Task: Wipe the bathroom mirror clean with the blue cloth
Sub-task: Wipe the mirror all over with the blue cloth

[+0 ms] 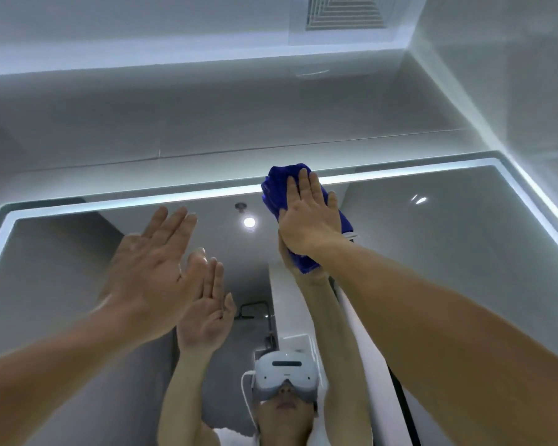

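The bathroom mirror fills the lower half of the head view, with a lit strip around its rim. My right hand lies flat with straight fingers on the bunched blue cloth and presses it against the glass at the mirror's top edge, right of centre. My left hand is raised in front of the glass left of centre, fingers straight and together, holding nothing; whether it touches the glass I cannot tell. Both arms and a person wearing a white headset show as reflections in the mirror.
Above the mirror is a grey tiled wall, then a ledge and a ceiling vent. A side wall closes in on the right. The mirror reflects a ceiling lamp and a dark shower fitting.
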### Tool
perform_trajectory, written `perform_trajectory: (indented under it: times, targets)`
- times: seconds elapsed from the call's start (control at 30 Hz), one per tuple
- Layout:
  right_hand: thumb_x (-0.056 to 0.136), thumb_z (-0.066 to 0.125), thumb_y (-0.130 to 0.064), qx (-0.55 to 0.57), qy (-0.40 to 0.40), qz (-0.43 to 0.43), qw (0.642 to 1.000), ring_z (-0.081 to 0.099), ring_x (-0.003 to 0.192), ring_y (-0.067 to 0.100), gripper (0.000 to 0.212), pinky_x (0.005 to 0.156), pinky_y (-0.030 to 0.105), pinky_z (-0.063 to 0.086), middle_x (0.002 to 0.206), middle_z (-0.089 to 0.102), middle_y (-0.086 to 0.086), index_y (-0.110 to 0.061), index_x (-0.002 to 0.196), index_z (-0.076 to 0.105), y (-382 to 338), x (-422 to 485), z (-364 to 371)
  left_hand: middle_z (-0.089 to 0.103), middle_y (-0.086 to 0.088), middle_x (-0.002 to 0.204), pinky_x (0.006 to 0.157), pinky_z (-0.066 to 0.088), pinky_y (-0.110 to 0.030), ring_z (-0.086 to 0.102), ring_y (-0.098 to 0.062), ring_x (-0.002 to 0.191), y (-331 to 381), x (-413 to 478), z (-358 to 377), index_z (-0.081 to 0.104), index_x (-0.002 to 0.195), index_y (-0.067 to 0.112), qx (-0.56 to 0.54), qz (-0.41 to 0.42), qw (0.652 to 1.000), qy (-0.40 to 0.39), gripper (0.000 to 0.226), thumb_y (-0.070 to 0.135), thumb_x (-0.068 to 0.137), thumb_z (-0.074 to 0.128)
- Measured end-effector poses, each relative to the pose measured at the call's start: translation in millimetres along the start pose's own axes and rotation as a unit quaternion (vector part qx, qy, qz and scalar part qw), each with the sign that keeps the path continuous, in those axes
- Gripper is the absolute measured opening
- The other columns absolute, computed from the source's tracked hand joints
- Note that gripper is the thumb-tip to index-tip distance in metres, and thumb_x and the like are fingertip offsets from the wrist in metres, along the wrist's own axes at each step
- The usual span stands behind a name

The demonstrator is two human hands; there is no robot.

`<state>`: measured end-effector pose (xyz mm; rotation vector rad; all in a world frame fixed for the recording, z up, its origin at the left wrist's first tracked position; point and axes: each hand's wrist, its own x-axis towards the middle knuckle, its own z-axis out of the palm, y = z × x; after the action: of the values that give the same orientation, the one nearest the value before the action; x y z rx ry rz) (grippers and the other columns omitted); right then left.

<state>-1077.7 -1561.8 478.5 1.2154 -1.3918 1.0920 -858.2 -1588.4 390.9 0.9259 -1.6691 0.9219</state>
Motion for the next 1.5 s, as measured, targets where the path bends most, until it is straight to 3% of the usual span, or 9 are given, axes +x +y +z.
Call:
perform_trajectory:
  times: [0.1, 0.2, 0.33, 0.47, 0.7, 0.83, 1.0, 1.17, 1.5]
  targets:
    - [0.102, 0.029, -0.03, 0.0, 0.009, 0.028, 1.0, -0.01, 0.15, 0.027, 0.065, 0.119, 0.048, 0.004, 0.164, -0.01, 0.006, -0.015, 0.157, -0.002, -9.8, -2.1, 1.0, 0.006, 0.004, 0.159, 0.121, 0.014, -0.048, 0.003, -0.019, 0.15, 4.3, 3.8, -9.1, 0.008, 0.154, 0.018, -0.008, 0.002, 1.0, 0.02, 0.056, 0.034, 0.104, 0.03]
    - [0.101, 0.033, -0.023, 0.005, -0.003, 0.046, 0.999, -0.013, 0.15, 0.03, 0.068, 0.118, 0.051, 0.001, 0.164, -0.014, 0.009, -0.014, 0.156, -0.006, -41.5, -5.2, 1.9, -0.011, 0.017, 0.156, 0.122, -0.003, -0.035, -0.015, -0.003, 0.146, -11.3, -2.9, -42.7, -0.003, 0.151, 0.029, -0.025, 0.015, 0.999, 0.033, 0.062, 0.051, 0.096, 0.012]
    - [0.101, 0.034, -0.02, 0.029, -0.03, -0.042, 0.998, -0.02, 0.148, 0.03, 0.07, 0.117, 0.053, -0.005, 0.162, -0.02, 0.008, -0.014, 0.156, -0.009, -104.2, -3.1, 14.0, -0.007, 0.014, 0.162, 0.119, -0.004, -0.033, -0.017, 0.002, 0.144, -8.5, 2.4, -51.0, 0.003, 0.155, 0.028, -0.061, 0.007, 0.997, 0.054, 0.075, 0.054, 0.085, 0.006]
    - [0.103, 0.031, -0.021, 0.005, -0.011, -0.092, 0.996, -0.017, 0.149, 0.028, 0.065, 0.119, 0.048, -0.004, 0.163, -0.016, 0.008, -0.014, 0.156, -0.006, -94.1, -3.1, 20.5, -0.009, 0.015, 0.161, 0.118, -0.006, -0.031, -0.019, 0.003, 0.143, 3.1, 5.7, -39.6, 0.0, 0.155, 0.027, -0.073, 0.008, 0.995, 0.061, 0.073, 0.053, 0.086, 0.004]
    - [0.102, 0.035, -0.024, -0.011, 0.024, -0.048, 0.999, -0.009, 0.151, 0.026, 0.067, 0.119, 0.047, 0.002, 0.165, -0.009, 0.007, -0.014, 0.156, -0.002, 21.6, 2.7, -0.2, -0.014, 0.011, 0.159, 0.123, 0.004, -0.045, -0.011, -0.012, 0.15, 57.7, 44.6, 6.1, -0.002, 0.154, 0.028, -0.049, -0.014, 0.999, 0.018, 0.06, 0.046, 0.1, 0.016]
    - [0.097, 0.04, -0.025, -0.025, 0.021, -0.006, 0.999, -0.008, 0.15, 0.023, 0.073, 0.119, 0.045, 0.006, 0.165, -0.007, 0.006, -0.013, 0.156, 0.0, 104.7, 10.3, -18.1, 0.001, 0.014, 0.162, 0.122, 0.005, -0.041, -0.007, -0.003, 0.148, 95.9, 54.1, -14.9, 0.01, 0.156, 0.026, -0.085, -0.012, 0.992, 0.089, 0.076, 0.055, 0.086, 0.008]
    - [0.1, 0.03, -0.026, -0.035, 0.025, 0.023, 0.999, -0.007, 0.151, 0.021, 0.065, 0.119, 0.045, 0.006, 0.165, -0.007, 0.004, -0.016, 0.157, -0.001, 206.2, 10.0, -35.7, 0.002, 0.013, 0.163, 0.122, 0.004, -0.041, -0.007, -0.004, 0.149, 170.5, 72.1, 2.6, 0.011, 0.156, 0.025, -0.083, -0.01, 0.994, 0.071, 0.077, 0.055, 0.085, 0.008]
    - [0.101, 0.023, -0.027, -0.097, 0.015, 0.048, 0.994, -0.003, 0.15, 0.02, 0.06, 0.118, 0.045, 0.003, 0.165, -0.002, 0.005, -0.014, 0.156, 0.003, 293.3, 10.4, -59.4, -0.003, 0.013, 0.163, 0.122, 0.0, -0.038, -0.012, -0.004, 0.148, 234.5, 86.2, 21.8, 0.006, 0.157, 0.026, -0.093, -0.002, 0.993, 0.069, 0.059, 0.046, 0.103, 0.019]
    - [0.102, 0.022, -0.033, -0.175, -0.026, 0.102, 0.979, 0.002, 0.151, 0.029, 0.063, 0.119, 0.043, 0.0, 0.164, 0.002, 0.015, -0.006, 0.156, 0.004, 389.7, 19.2, -89.0, -0.014, 0.013, 0.162, 0.12, -0.012, -0.032, -0.022, 0.0, 0.144, 355.4, 97.4, 53.5, -0.002, 0.156, 0.027, -0.142, 0.067, 0.985, 0.068, 0.073, 0.055, 0.089, 0.001]
